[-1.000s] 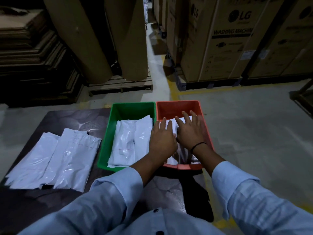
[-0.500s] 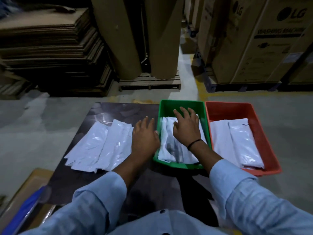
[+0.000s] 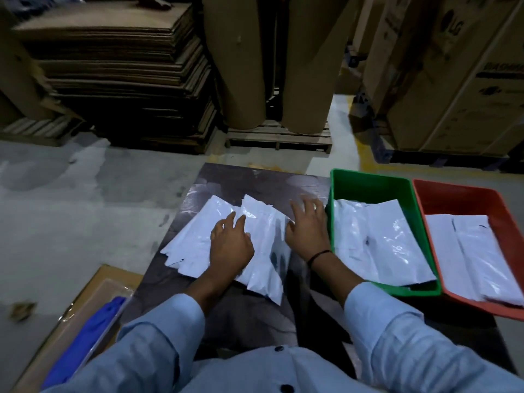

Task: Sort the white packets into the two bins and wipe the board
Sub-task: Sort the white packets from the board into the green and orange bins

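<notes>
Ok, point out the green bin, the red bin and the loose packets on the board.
green bin (image 3: pixel 370 190), head view, inside of its far wall.
red bin (image 3: pixel 459 202), head view, inside of its far wall.
loose packets (image 3: pixel 194 238), head view, bare face of the leftmost packet.

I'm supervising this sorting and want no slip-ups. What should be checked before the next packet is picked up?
Packets to pick: ok, a pile of white packets lies on the board.
Left hand free: ok, rests open on the pile.
Right hand free: ok, fingers spread at the pile's right edge.
Green bin has room: ok, far end bare.
Red bin has room: ok, far end bare.
Board ready for wiping: not ok, packets cover it.
</notes>
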The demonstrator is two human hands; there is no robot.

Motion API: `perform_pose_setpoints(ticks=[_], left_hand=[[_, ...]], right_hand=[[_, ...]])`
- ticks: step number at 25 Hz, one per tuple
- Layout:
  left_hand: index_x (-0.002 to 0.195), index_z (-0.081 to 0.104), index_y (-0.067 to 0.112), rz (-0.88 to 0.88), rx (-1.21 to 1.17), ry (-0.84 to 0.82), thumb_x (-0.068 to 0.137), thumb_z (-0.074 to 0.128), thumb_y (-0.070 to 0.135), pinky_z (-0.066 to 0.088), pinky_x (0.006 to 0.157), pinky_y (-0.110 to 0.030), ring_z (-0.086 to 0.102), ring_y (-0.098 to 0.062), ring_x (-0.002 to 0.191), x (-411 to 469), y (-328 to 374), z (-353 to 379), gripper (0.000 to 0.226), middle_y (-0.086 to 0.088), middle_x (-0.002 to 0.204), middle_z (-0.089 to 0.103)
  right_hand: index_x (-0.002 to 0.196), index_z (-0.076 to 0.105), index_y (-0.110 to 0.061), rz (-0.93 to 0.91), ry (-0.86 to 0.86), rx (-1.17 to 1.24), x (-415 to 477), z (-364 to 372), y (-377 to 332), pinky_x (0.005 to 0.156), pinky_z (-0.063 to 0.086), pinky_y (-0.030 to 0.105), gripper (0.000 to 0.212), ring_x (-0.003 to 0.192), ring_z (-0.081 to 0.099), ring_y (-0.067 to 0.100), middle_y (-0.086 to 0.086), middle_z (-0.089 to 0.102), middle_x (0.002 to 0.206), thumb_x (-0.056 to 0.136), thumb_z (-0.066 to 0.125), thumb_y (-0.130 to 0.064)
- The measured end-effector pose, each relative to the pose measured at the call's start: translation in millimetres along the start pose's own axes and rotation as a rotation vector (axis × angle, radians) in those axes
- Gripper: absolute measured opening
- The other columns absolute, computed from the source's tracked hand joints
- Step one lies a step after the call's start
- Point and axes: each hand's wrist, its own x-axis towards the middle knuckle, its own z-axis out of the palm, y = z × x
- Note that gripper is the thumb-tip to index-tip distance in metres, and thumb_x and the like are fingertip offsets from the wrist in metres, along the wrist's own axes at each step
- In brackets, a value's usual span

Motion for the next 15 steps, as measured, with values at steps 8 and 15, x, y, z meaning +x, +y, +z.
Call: perform_pose_setpoints(ticks=[8,15], left_hand=[[0.155,0.035,0.023,0.038,-0.010,-0.180,0.100,0.052,0.038,0.019,0.123,-0.047,0.023,-0.033,0.150,0,-61,9,0.059,-0.007,0.166,0.022],[0.156,0.032,0.027,0.109,-0.061,-0.208,0.101,0.050,0.042,0.019,0.123,-0.046,0.023,-0.030,0.150,4,-57,16,0.060,-0.004,0.166,0.023]], right_hand=[[0.157,0.016,-0.029,0.482,-0.351,0.282,-26,69,-35,0.119,0.012,0.053,0.085,0.148,0.005,0.040,0.015,0.005,0.164,0.088,0.050,-0.067],[0.157,0.007,-0.034,0.509,-0.448,0.232,-18,83,-26,0.117,0.021,0.054,0.088,0.148,0.008,0.045,0.020,-0.003,0.163,0.087,0.057,-0.055]])
